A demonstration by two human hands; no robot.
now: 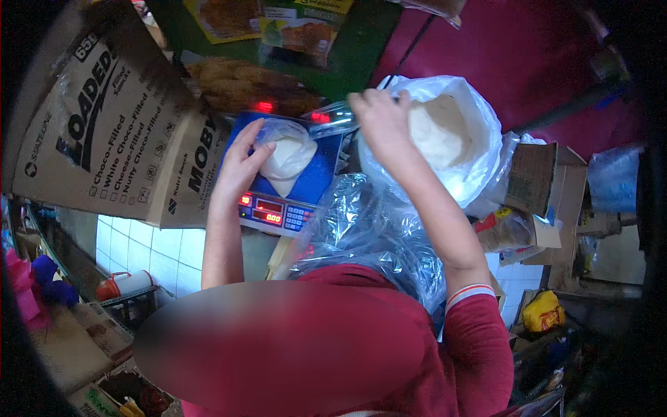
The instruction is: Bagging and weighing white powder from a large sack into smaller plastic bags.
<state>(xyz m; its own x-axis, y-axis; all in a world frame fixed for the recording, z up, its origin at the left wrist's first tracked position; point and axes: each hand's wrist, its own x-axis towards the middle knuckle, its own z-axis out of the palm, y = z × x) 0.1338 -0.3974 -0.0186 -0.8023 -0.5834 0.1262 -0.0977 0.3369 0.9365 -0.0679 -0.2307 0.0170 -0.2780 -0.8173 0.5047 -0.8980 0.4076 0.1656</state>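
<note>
A small clear plastic bag [288, 158] with white powder in it rests on the blue platform of a digital scale [316, 182]. My left hand [240, 160] grips the left edge of this bag, thumb and fingers at its mouth. To the right, my right hand [381, 119] is closed round a shiny, see-through scoop [336, 119], blurred, its end pointing toward the small bag. I cannot tell whether powder is in the scoop. Just right of that hand stands a big plastic-lined sack [486, 132], open at the top, holding more white powder [439, 132].
A tall cardboard box [149, 153] stands close on the left. Clear plastic bags [354, 215] lie between me and the sack. Opened cartons [531, 177] are at the right. Yellow packets [299, 35] lie on a green surface at the back, by a brown pile [243, 80].
</note>
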